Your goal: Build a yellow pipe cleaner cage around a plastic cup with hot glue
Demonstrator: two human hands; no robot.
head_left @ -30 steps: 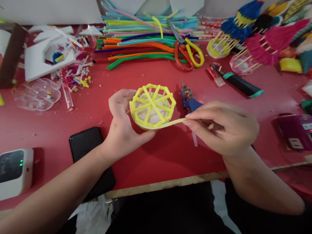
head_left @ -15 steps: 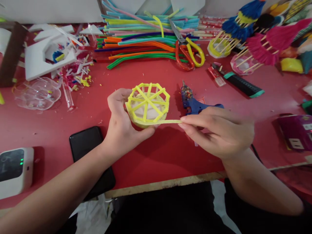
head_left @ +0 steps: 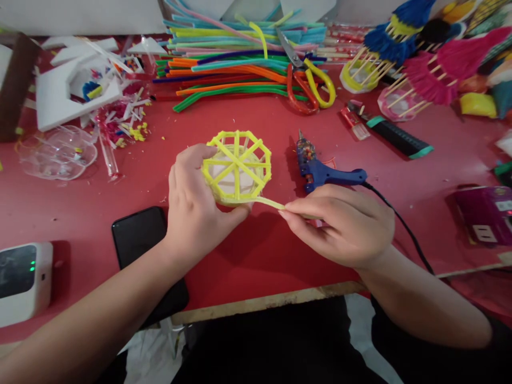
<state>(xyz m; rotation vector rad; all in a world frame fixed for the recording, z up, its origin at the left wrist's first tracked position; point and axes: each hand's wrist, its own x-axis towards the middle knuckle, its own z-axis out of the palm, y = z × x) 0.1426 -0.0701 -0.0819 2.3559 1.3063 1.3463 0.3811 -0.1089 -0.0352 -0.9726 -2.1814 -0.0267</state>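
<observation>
The left hand [head_left: 196, 194] is curled around the side of a small round frame [head_left: 237, 166], thumb along its lower side and fingers around the back; the frame has a yellow spoked top like a wheel and a whitish base beneath it. The right hand [head_left: 344, 224] pinches the end of a thin pale-yellow strip [head_left: 270, 202] between thumb and forefinger, and the strip runs from there to the frame's lower rim. Both hands and the frame are over the middle of the red table [head_left: 248, 277]. Just beyond the right hand lies a blue glue gun [head_left: 330, 175], its cord trailing toward the near edge. A black phone [head_left: 138, 234] lies at the near edge, partly under the left forearm, and a white device [head_left: 45, 282] with green lights sits by the near left corner. Toward the right edge are a purple box [head_left: 486, 213] and, farther back, a black-and-teal cutter [head_left: 400, 137]. Along the far edge spread colourful pipe cleaners [head_left: 236, 69], with scissors [head_left: 295, 61] across their right end; white foam pieces [head_left: 52, 101] lie near the far left corner.
</observation>
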